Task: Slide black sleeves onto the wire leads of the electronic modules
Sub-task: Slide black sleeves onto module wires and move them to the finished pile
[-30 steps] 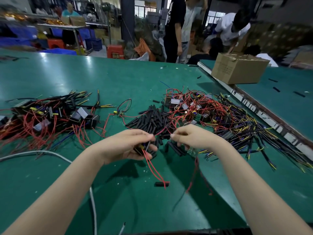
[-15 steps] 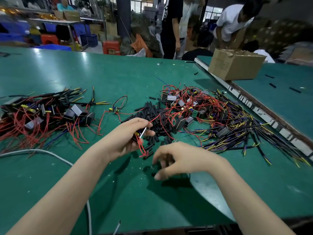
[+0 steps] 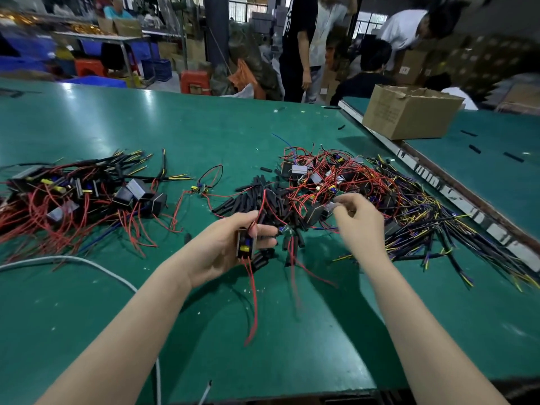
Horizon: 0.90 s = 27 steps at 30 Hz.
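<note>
Fingers of the left hand point(image 3: 222, 247) are curled round a small electronic module point(image 3: 246, 243), which is held above the green desk point(image 3: 87, 118). Red wire leads point(image 3: 253, 296) are seen hanging from the module down toward the desk edge. The right hand point(image 3: 361, 222) is raised over the near edge of the wire pile point(image 3: 350, 185), its fingers bent and drawn together; something small and pale is seen at the fingertips, but whether it is pinched cannot be told because of blur. Black sleeves point(image 3: 257, 197) are heaped on the desk just beyond the left hand, between the two hands and the pile. A second heap of modules with red leads point(image 3: 73, 197) is spread on the left of the desk, well apart from the hands. A white cable point(image 3: 73, 260) is laid across the near left of the desk. A cardboard box point(image 3: 409, 112) is placed on the neighbouring desk at the far right. Several people are seen behind the desks.
</note>
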{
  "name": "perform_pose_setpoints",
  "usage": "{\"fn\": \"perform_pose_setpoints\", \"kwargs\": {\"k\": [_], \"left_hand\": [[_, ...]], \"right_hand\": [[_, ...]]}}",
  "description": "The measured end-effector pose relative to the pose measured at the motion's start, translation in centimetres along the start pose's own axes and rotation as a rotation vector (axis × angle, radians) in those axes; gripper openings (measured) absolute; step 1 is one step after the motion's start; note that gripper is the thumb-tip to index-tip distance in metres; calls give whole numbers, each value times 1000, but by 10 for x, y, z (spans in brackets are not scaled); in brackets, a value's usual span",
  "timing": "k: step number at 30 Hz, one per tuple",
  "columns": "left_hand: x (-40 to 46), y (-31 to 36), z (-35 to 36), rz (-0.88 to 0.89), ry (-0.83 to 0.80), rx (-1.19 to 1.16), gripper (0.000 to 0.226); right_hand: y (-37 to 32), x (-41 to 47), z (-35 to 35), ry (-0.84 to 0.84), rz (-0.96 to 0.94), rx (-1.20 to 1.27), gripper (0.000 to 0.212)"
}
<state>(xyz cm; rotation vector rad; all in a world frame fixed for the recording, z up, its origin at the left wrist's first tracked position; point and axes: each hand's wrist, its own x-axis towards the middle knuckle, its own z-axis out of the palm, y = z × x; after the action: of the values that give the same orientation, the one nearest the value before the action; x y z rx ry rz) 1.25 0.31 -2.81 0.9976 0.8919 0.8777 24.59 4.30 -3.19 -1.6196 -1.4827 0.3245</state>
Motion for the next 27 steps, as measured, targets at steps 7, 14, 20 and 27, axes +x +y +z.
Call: {"fn": "perform_pose_setpoints", "kwargs": {"k": [7, 14, 20, 27], "left_hand": [[-2, -8, 10, 167, -315, 5, 48], [-5, -15, 6, 55, -243, 136, 44], [-6, -14, 3, 33, -168, 237, 28], [-6, -17, 5, 42, -166, 243, 29]], "right_hand": [[21, 46, 21, -348, 130, -628, 53], [25, 55, 15, -246, 204, -352, 14], [30, 49, 7, -120, 127, -466, 44], [22, 41, 4, -17, -18, -633, 29]]}}
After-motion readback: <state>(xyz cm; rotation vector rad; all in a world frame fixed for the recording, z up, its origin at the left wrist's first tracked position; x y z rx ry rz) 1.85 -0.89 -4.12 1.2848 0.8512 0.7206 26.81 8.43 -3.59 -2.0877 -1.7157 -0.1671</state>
